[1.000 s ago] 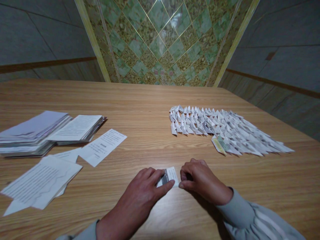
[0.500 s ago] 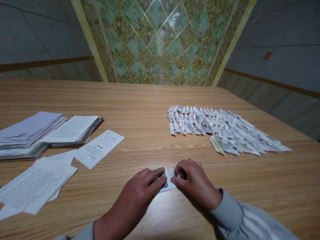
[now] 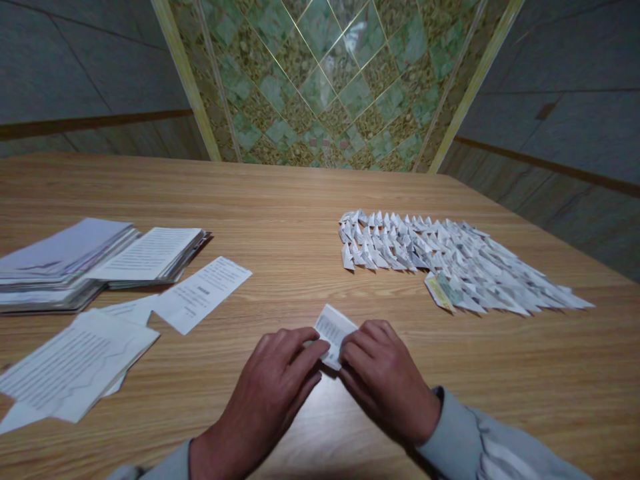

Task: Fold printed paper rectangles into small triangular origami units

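At the near middle of the brown wood-grain table [image 3: 280,200], a small white printed paper piece [image 3: 336,327] is held between two bare hands. The left hand [image 3: 277,377] grips its left edge between thumb and fingers; the right hand [image 3: 387,377] has its fingers closed on the right edge — the exact placing of the right fingertips cannot be told.

Finished work, as judged: several close rows of pointed, folded white paper pieces [image 3: 465,267] on the right, with one yellow-and-green folded paper piece [image 3: 440,292] at the near row's left end. The held piece appears part-folded, lacking the pointed form of those in the rows.

Unfolded stock, on the left: a thick lavender-topped paper stack [image 3: 75,243], a white printed paper stack [image 3: 153,253] beside it, a single white printed slip [image 3: 203,293] and overlapping white lined sheets [image 3: 80,360] — considerable material remains, by this assessment.
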The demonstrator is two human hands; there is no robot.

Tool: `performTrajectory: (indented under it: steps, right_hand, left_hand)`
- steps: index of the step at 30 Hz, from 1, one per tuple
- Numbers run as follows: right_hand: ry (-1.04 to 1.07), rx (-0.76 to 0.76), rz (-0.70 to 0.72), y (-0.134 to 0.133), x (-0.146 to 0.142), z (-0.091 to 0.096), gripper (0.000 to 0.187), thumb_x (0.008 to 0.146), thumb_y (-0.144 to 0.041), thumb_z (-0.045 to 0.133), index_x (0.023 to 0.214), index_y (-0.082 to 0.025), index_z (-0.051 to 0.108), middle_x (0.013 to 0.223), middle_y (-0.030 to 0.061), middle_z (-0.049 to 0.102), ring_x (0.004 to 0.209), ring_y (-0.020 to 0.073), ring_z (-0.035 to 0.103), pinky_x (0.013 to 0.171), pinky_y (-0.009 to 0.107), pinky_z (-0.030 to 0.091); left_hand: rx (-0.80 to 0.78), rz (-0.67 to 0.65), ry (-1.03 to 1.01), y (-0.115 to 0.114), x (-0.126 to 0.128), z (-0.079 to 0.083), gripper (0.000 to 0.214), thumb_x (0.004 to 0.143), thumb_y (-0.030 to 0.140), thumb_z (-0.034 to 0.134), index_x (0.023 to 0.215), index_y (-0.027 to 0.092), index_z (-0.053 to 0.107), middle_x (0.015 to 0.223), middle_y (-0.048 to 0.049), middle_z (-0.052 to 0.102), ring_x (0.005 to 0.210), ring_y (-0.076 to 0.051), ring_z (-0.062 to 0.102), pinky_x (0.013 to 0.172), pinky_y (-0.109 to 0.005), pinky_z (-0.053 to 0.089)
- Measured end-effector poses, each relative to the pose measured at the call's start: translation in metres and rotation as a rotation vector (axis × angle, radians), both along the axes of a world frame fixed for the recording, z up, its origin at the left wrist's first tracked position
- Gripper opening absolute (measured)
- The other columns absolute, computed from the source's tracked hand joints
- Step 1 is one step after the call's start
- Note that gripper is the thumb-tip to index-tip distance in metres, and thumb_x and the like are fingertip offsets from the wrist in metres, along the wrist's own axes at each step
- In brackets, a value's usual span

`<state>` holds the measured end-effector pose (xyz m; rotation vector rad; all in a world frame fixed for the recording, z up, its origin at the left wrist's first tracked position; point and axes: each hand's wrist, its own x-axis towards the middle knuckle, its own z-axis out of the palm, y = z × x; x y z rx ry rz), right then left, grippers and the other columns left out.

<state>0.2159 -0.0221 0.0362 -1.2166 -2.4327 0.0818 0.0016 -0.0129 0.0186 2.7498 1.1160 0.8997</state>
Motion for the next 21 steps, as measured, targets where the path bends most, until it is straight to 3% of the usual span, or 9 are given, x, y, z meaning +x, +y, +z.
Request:
performTrajectory:
  steps: [3,7,13,21]
  right_hand:
    - [-0.001,-0.152,-0.011,0.0,0.001,-0.001,0.008,0.091,-0.025,0.064,0.087,-0.02,0.058,0.09,0.0034,0.064,0.089,0.0215,0.05,0.082,0.036,0.033]
    - [0.096,-0.276,-0.06,0.005,0.004,-0.001,0.021,0.083,-0.026,0.074,0.097,-0.021,0.059,0.097,0.0027,0.064,0.093,0.0223,0.052,0.081,0.035,0.035]
    - [0.186,-0.35,-0.094,0.011,0.009,-0.003,0.032,0.076,-0.016,0.077,0.102,-0.02,0.059,0.1,0.0023,0.064,0.096,0.0216,0.054,0.083,0.034,0.035]
    - [0.177,-0.376,-0.131,0.014,0.014,-0.007,0.008,0.084,-0.016,0.07,0.081,-0.02,0.064,0.088,0.0007,0.062,0.09,0.0197,0.054,0.08,0.033,0.034]
  left_hand:
    - [-0.106,-0.036,0.04,0.002,0.001,-0.002,0.01,0.095,0.021,0.055,0.102,0.021,0.063,0.098,-0.0052,0.068,0.085,-0.023,0.057,0.072,-0.036,0.042]
    - [-0.182,-0.009,0.089,0.005,0.002,-0.002,0.01,0.093,0.024,0.06,0.102,0.021,0.064,0.093,-0.0035,0.068,0.082,-0.024,0.055,0.071,-0.037,0.039]
    - [-0.248,0.013,0.117,0.01,0.006,-0.001,0.011,0.093,0.021,0.058,0.1,0.023,0.066,0.094,-0.0048,0.065,0.085,-0.024,0.054,0.072,-0.037,0.038]
    - [-0.341,0.09,0.062,0.018,0.011,0.002,0.013,0.095,0.024,0.056,0.085,0.021,0.063,0.085,-0.0029,0.063,0.084,-0.022,0.054,0.074,-0.036,0.04]
